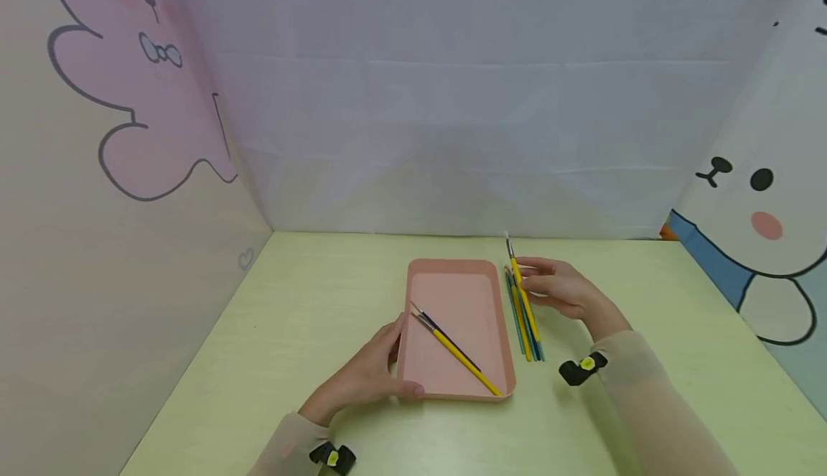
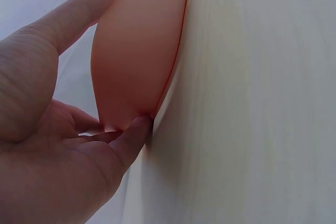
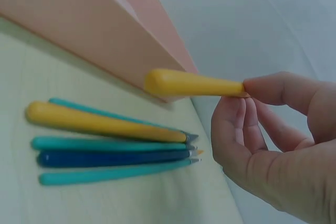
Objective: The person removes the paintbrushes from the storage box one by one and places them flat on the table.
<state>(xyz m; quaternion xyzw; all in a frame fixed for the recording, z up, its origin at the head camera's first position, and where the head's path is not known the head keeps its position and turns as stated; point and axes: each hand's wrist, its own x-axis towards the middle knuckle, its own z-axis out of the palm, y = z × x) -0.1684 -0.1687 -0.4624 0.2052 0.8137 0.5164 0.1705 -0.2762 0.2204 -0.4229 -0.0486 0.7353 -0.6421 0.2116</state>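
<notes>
My right hand [image 1: 558,289] pinches a yellow paintbrush [image 3: 184,83] between thumb and fingers, its bristles pointing away from me. The held brush is raised over a group of paintbrushes on the table: another yellow one [image 3: 105,121], a dark blue one [image 3: 110,158] and several teal ones. To their left lies a shallow pink tray [image 1: 452,282]. In it a yellow paintbrush [image 1: 465,363] and a thin dark-handled brush [image 1: 452,343] rest slantwise. My left hand [image 1: 365,372] grips the tray at its near left corner, thumb on the near side and fingers along the left wall.
The pale yellow-green table [image 1: 323,304] runs back to a white cloth wall [image 1: 452,138]. Side panels with cartoon animals stand at left and right. A black band with a yellow mark [image 1: 584,365] sits on the right sleeve, a similar one [image 1: 332,456] on the left.
</notes>
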